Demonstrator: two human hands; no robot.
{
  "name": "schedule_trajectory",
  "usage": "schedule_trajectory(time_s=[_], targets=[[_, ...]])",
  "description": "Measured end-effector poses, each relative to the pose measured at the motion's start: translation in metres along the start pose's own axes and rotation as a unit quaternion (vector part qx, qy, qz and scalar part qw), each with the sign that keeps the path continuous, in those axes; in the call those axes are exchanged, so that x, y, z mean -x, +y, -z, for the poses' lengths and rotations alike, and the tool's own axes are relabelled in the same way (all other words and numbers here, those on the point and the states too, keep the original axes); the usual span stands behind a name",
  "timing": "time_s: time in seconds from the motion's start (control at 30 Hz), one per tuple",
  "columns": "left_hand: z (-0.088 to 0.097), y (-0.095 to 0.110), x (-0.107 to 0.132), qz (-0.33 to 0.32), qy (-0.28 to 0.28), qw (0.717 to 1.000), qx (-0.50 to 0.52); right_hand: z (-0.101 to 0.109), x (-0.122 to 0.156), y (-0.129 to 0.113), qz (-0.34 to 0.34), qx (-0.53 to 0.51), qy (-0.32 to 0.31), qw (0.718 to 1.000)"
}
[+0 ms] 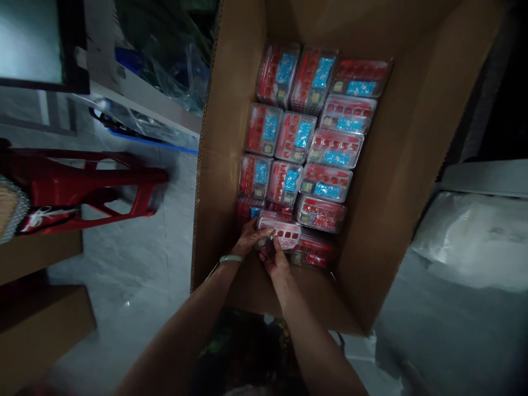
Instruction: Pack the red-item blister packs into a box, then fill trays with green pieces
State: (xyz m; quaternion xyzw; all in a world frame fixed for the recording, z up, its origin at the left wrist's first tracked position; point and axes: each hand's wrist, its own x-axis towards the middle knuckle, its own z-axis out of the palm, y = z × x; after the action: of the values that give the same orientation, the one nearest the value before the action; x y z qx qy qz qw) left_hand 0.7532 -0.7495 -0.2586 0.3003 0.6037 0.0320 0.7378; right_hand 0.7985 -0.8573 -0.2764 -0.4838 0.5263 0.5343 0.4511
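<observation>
Both my hands reach into a large cardboard box [231, 82]. Between them is a clear plastic case [289, 234] with a row of small red pieces inside. My left hand [249, 237] grips the left end of that case, and a pale green bangle circles the wrist. Under its near edge, my right hand [277, 261] holds it with the thumb on top. Stacks of similar clear cases [303, 135] with red pieces and blue packets fill the box floor in columns. The case in my hands partly hides the stacks at the near left corner.
A red plastic stool [94, 181] stands left of the box on the grey tiled floor. Further cardboard boxes [45, 319] are at the lower left. A plastic-wrapped white bundle [474, 242] lies to the right. Clear plastic bags [181, 77] are at the upper left.
</observation>
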Motion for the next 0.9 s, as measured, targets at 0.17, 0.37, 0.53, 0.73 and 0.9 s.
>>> schedule_trajectory(time_s=[0.17,0.37,0.53,0.73,0.9], targets=[[-0.003,-0.006,-0.003,-0.02,-0.005,1.0,-0.01,0.003,-0.001,-0.004,0.002,0.03,0.004,1.0],[0.022,-0.002,0.01,-0.038,-0.001,0.999,-0.016,-0.013,0.016,0.007,0.001,0.082,-0.043,0.996],[0.023,0.005,0.008,-0.044,0.021,0.998,-0.03,-0.019,0.016,0.002,-0.013,0.202,-0.047,0.978],[-0.001,0.007,-0.005,-0.051,0.015,0.998,-0.023,0.003,0.024,-0.031,0.056,0.412,-0.006,0.909],[-0.011,0.008,-0.018,-0.059,-0.046,0.997,0.013,-0.001,0.04,-0.07,0.32,0.55,-0.013,0.772]])
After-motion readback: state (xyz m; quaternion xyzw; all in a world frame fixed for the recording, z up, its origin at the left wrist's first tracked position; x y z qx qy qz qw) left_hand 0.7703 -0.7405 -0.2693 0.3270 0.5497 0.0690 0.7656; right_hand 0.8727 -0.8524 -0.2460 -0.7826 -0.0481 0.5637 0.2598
